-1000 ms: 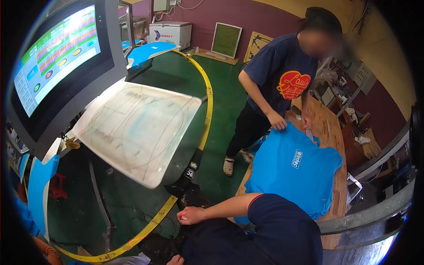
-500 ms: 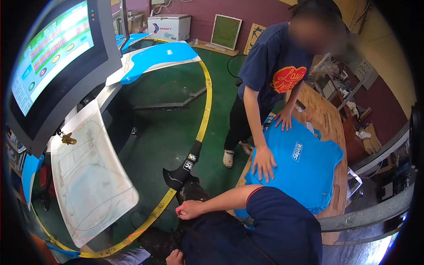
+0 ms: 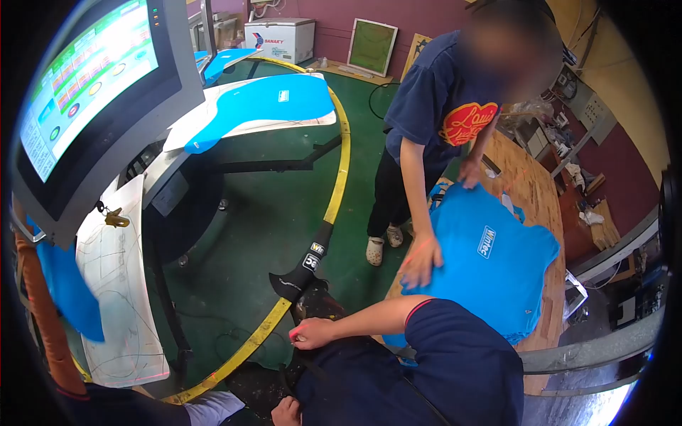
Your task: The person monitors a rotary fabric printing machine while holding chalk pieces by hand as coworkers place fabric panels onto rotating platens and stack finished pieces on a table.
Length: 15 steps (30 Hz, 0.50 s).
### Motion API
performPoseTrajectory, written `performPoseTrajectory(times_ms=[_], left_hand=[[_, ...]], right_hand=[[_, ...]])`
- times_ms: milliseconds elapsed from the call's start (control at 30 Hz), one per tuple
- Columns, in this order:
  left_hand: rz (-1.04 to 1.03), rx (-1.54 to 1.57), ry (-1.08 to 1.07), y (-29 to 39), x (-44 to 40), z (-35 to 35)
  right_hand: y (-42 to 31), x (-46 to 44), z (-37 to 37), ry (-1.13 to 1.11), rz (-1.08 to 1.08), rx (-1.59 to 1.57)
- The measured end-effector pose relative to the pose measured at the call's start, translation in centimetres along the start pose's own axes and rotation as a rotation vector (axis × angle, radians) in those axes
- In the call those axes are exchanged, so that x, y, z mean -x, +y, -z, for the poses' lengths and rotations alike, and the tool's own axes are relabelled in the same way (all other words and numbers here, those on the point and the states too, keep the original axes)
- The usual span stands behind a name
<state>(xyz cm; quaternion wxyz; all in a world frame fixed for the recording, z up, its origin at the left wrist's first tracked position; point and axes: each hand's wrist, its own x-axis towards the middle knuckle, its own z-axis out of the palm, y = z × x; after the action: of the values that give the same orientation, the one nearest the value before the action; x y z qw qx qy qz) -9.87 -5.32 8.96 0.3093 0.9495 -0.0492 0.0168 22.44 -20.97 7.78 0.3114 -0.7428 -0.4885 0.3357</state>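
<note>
Blue cloth stack (image 3: 490, 263) on worktop (image 3: 529, 167), up and right of right hand (image 3: 314, 334); left hand (image 3: 286, 412) farther. Both hands' fingers curled; can't tell if pinching anything.

Fabric (image 3: 485, 284) reads Wintec, freezer (image 3: 279, 42) SANAKY, shirt (image 3: 426, 106) Louis

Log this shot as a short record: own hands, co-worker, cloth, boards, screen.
right hand: right hand, fingers curled over dark clothing; any grip unclear
left hand: left hand, beside the same clothing, partly cut off
co-worker: co-worker standing, one hand on the blue cloth
cloth: on wood table, printed "Wintec"
boards: upper board bears a blue piece; lower board pale, line-marked
screen: screen lit, text unreadable
</note>
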Motion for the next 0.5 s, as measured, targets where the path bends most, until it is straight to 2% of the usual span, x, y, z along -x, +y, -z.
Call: performPoseTrajectory(times_ms=[500], left_hand=[[0.007,0.023,0.048,0.54,-0.31,0.29]], right_hand=[[-0.47,0.0,0.33,-0.019,-0.015,-0.002]])
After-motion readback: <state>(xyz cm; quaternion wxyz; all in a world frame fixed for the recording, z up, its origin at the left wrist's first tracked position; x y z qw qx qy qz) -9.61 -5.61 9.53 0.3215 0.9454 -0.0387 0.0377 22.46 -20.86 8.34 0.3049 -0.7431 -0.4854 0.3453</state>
